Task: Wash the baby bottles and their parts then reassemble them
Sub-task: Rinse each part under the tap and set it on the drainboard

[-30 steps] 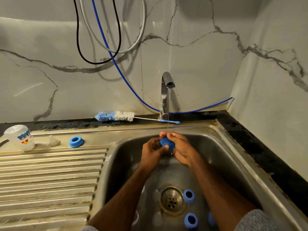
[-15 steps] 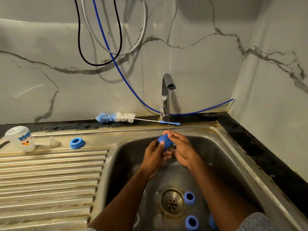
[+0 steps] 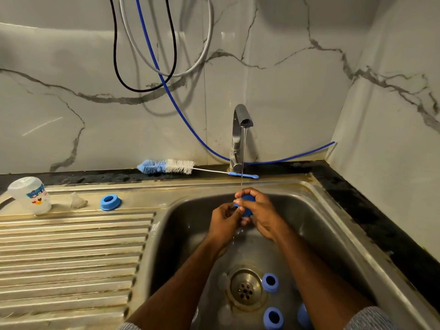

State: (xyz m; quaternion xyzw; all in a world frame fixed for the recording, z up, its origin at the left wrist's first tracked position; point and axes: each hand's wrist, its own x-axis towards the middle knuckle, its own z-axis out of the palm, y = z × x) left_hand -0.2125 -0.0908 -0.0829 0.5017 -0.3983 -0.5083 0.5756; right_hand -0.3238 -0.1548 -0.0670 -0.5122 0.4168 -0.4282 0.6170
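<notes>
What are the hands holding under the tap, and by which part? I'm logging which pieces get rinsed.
A blue bottle ring, with the right hand curled over its top and outer side and the left hand pinching its near edge.

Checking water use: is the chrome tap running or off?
Running. A thin stream falls from the chrome tap onto the blue bottle ring gripped by both hands over the steel sink.

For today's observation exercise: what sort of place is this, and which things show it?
Probably a home kitchen sink area: a steel sink with ribbed drainboard, a running tap, and a bottle brush by a marble-look wall.
</notes>
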